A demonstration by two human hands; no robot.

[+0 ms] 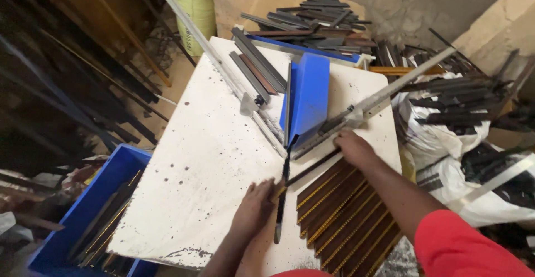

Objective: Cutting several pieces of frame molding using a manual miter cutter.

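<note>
My left hand (253, 207) rests on the white speckled tabletop (195, 165), its fingers touching a long dark strip (282, 190) that runs toward the blue cutter block (308, 96). On the near end of a thin dark strip (312, 167), beside the metal guide rail (379, 101), presses my right hand (354, 148). A row of brown mouldings with gold edging (345, 213) lies under my right forearm, which wears a red sleeve (468, 249).
A blue crate (92, 210) with several strips stands at the lower left. Dark cut pieces (317, 21) are heaped behind the table. White sacks (446, 138) full of dark offcuts sit to the right. Long bars (83, 60) lean at the left, near a yellow-green sack (196, 10).
</note>
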